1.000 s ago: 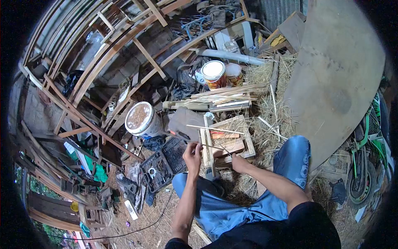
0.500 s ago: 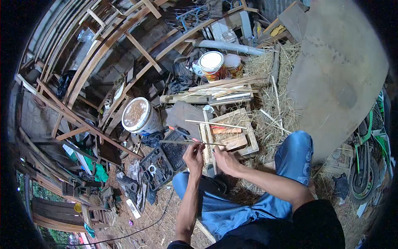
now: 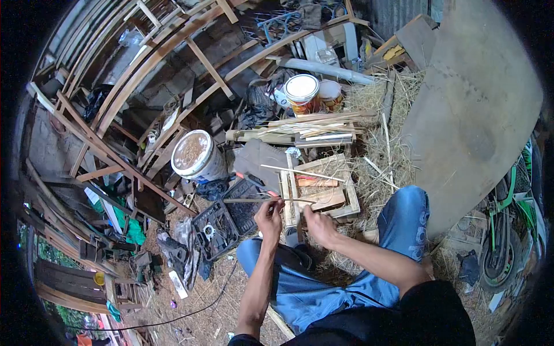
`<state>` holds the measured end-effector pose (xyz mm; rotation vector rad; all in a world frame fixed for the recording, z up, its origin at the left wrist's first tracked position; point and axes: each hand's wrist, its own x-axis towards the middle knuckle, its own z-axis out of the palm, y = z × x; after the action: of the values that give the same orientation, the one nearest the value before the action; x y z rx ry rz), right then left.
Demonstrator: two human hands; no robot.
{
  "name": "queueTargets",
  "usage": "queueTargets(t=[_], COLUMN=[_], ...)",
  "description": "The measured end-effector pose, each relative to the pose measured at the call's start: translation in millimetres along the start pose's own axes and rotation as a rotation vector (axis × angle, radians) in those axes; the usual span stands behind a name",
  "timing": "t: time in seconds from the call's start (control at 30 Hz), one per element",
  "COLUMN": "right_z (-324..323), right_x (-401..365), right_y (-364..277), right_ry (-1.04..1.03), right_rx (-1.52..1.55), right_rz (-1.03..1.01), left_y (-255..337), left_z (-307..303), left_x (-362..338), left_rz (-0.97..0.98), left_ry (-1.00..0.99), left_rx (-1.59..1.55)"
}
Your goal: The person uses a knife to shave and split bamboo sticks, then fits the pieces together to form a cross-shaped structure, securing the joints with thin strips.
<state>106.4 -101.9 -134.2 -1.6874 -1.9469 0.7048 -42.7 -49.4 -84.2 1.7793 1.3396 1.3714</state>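
Bamboo sliver (image 3: pixel 245 200) juts leftward from left hand's (image 3: pixel 269 218) pinching grip; right hand's (image 3: pixel 318 226) grip unclear.

Rough outdoor workshop — timber offcuts (image 3: pixel 144 69), open toolbox (image 3: pixel 222 225), paint tins (image 3: pixel 301 92).

Two hands show: one left hand (image 3: pixel 269 214) and one right hand (image 3: pixel 316 225), with one thin strip (image 3: pixel 245 200) at the left fingertips. One wooden crate (image 3: pixel 346 196) lies ahead of them. Two tins stand side by side, a white-lidded tin (image 3: pixel 301 94) and a second tin (image 3: pixel 330 93). There is one white bucket (image 3: pixel 196 154), one black tool case (image 3: pixel 228 222), one grey pipe (image 3: pixel 323 68) and one bundle of split sticks (image 3: pixel 311 126).
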Motion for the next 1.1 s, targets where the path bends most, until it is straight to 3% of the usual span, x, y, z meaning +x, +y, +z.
queueTargets(t=[0.07,0.13,0.3,0.33,0.37,0.43,0.5,0.53,0.6,0.63,0.67,0.7,0.73,0.83,0.9,1.0,1.1], right_z=[27,29,32,35,35,30,-18,-23,-23,-20,-18,-18,-19,8,27,35,37], right_x=[-11,-18,-17,-17,-16,-9,1,3,8,7,5,4,-1,-9,-14,-17,-17], right_y=[47,77,88,91,87,68,16,-2,-16,-11,-6,3,10,43,72,89,91], right_ry=[-0.002,-0.090,-0.104,-0.100,-0.077,0.006,-0.109,0.049,0.143,0.123,0.105,0.038,-0.082,-0.046,-0.086,-0.135,-0.172], right_rx=[0.070,-0.089,-0.087,-0.068,-0.090,0.155,0.286,0.471,0.266,0.369,0.473,0.240,0.288,0.236,0.044,0.188,0.122], right_rz=[0.263,0.253,0.237,0.218,0.191,0.139,0.164,0.045,-0.069,-0.067,-0.064,-0.048,0.073,0.101,0.162,0.287,0.319], left_y=[3,7,9,9,5,4,13,15,17,17,17,17,18,18,17,23,13], left_z=[0,6,11,14,16,17,17,19,21,21,20,19,18,16,18,21,21], left_x=[-5,-3,8,10,12,15,12,10,1,0,-1,-1,-1,-1,-3,-4,-4], left_rz=[0.042,0.072,-0.037,0.015,0.031,0.051,0.036,0.031,0.174,0.209,0.201,0.175,0.148,0.168,0.164,0.078,0.075], left_ry=[-0.021,-0.063,-0.043,-0.012,-0.009,-0.021,-0.005,-0.008,-0.025,-0.018,-0.025,-0.012,0.004,-0.008,-0.024,-0.006,0.015], left_rx=[0.021,-0.046,0.026,-0.005,0.025,0.053,0.080,0.078,0.067,0.093,0.101,0.108,0.113,0.084,0.039,0.008,-0.003])
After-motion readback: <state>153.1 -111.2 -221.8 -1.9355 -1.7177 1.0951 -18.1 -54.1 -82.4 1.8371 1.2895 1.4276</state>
